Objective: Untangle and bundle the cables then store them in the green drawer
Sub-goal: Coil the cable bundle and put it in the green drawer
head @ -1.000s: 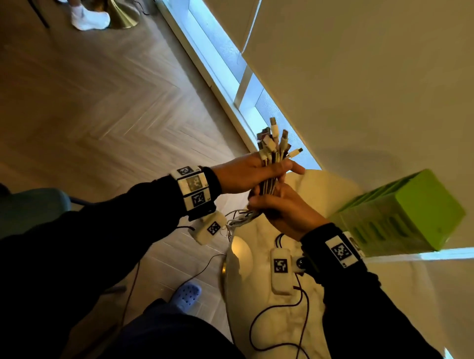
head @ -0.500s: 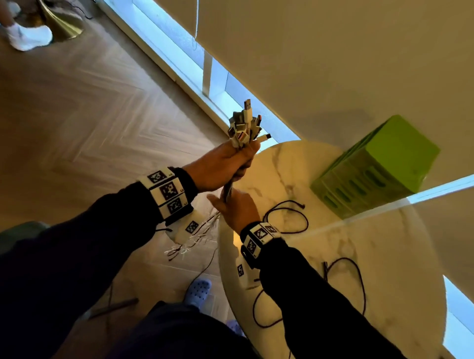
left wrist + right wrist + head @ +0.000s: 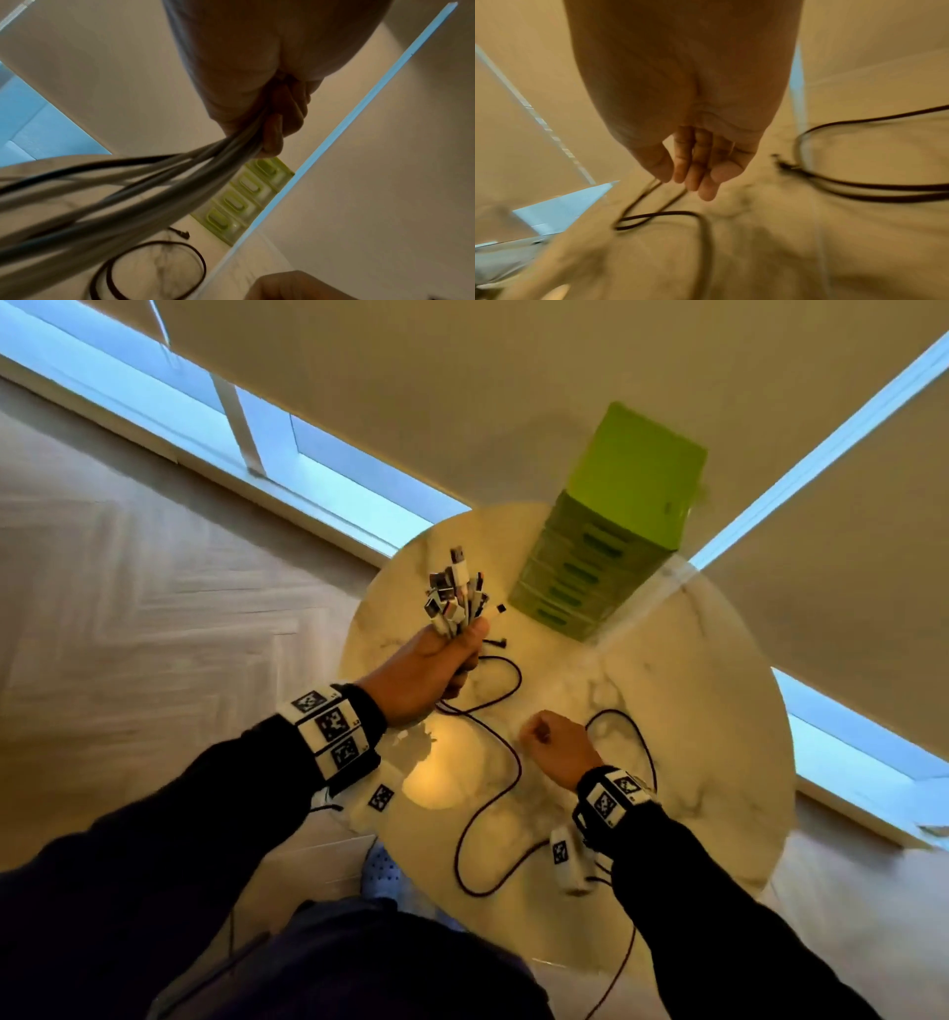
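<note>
My left hand (image 3: 436, 660) grips a bundle of white cables (image 3: 454, 598) in a fist, plug ends pointing up, above the table's left part. In the left wrist view the cords (image 3: 180, 182) trail out below my left hand (image 3: 270, 121) toward the table edge. My right hand (image 3: 552, 742) hovers low over the middle of the table, fingers loosely curled and holding nothing; the right wrist view shows its fingers (image 3: 693, 166) relaxed just above a black cable (image 3: 700, 233). The green drawer unit (image 3: 606, 541) stands at the table's far side, all drawers closed.
Loose black cables (image 3: 493, 793) (image 3: 637, 737) snake across the round marble table (image 3: 719, 690), with small black plugs (image 3: 500, 608) near the drawers. A roller blind and window strips are behind. The wooden floor lies to the left, my legs below.
My left hand carried the bundle from beside the table to above it. My right hand let go of the cords below the bundle and dropped right, toward the black cables.
</note>
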`<action>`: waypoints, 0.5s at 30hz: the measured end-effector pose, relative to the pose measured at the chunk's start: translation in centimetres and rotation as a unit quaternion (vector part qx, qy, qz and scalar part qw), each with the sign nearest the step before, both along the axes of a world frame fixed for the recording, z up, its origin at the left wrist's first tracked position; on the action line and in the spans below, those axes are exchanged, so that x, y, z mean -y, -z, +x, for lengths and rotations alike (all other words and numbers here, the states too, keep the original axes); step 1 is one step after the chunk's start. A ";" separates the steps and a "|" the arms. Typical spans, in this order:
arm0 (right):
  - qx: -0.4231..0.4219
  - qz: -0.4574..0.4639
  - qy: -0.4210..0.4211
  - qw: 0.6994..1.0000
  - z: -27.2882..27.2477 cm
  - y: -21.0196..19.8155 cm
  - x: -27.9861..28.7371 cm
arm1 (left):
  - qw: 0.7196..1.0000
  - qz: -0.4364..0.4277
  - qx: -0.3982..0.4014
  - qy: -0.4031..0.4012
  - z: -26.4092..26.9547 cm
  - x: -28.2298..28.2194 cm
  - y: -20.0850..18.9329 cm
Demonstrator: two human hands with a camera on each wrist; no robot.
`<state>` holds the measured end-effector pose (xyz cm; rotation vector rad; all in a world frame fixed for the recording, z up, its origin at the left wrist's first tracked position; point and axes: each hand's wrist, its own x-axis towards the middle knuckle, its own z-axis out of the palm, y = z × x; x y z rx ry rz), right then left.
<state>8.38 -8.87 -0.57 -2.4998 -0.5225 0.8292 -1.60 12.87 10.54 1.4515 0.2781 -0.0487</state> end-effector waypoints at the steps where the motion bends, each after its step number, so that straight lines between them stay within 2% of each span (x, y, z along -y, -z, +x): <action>1: 0.019 -0.037 0.014 0.999 0.6 0.7 2.3 | 1.000 0.003 -0.005 0.015 0.6 1.0 0.4; 6: 0.057 -0.239 0.008 0.969 0.7 2.5 9.4 | 0.998 0.029 -0.021 0.051 1.5 4.0 2.0; 11: 0.090 -0.226 -0.014 0.970 -0.2 4.1 11.2 | 0.998 0.021 -0.036 0.042 1.7 5.2 3.1; 15: 0.116 -0.226 -0.069 0.965 0.0 4.3 11.0 | 0.998 0.006 -0.058 0.023 1.8 6.1 3.4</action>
